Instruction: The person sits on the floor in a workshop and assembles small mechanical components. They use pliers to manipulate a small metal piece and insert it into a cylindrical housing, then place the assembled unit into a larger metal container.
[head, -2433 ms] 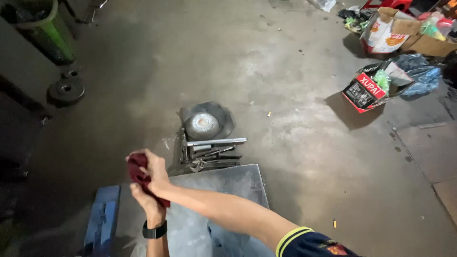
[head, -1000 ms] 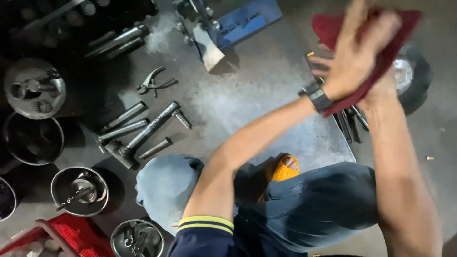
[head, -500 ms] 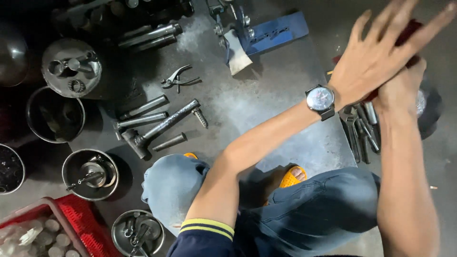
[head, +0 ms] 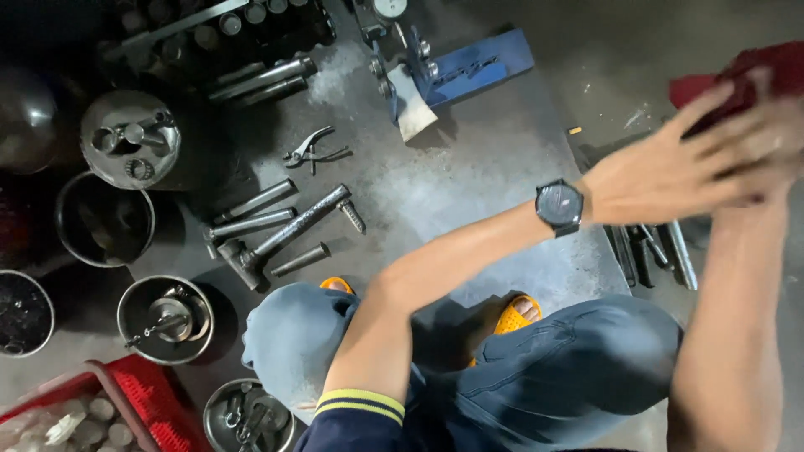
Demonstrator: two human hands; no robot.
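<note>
Both your hands are up at the right edge, rubbing a dark red crumpled cloth rag (head: 758, 71) between them. Your left hand (head: 670, 172), the one with the black round-faced wristwatch (head: 559, 205), lies flat with fingers spread against the rag. Your right hand (head: 775, 138) is motion-blurred behind it; it presses the rag, but I cannot tell whether its fingers are curled or flat.

The rag sits above the floor at the top right, only partly in frame: creased, bunched, no clear outline.

Counts on the grey metal floor plate (head: 469, 180):
- 1 long steel socket wrench with a T-head (head: 280, 238), lying diagonally.
- 3 loose steel rods (head: 251, 213) beside it; the short one just below the wrench handle.
- 1 short threaded bolt (head: 353, 216) at the wrench's upper end.
- 1 pair of grey pliers (head: 311, 152), jaws apart, above the rods.
- 1 blue-based metal fixture with a gauge (head: 452, 71) at the top centre.
- A bundle of dark steel tools (head: 649, 251) under your left forearm; count unclear.

Left side: 5 round metal bowls holding parts, e.g. (head: 165, 320), plus 1 red plastic crate of small round parts (head: 92, 410) at the bottom left.

You are squatting: blue jeans (head: 569, 368), 2 orange sandals (head: 515, 314).
</note>
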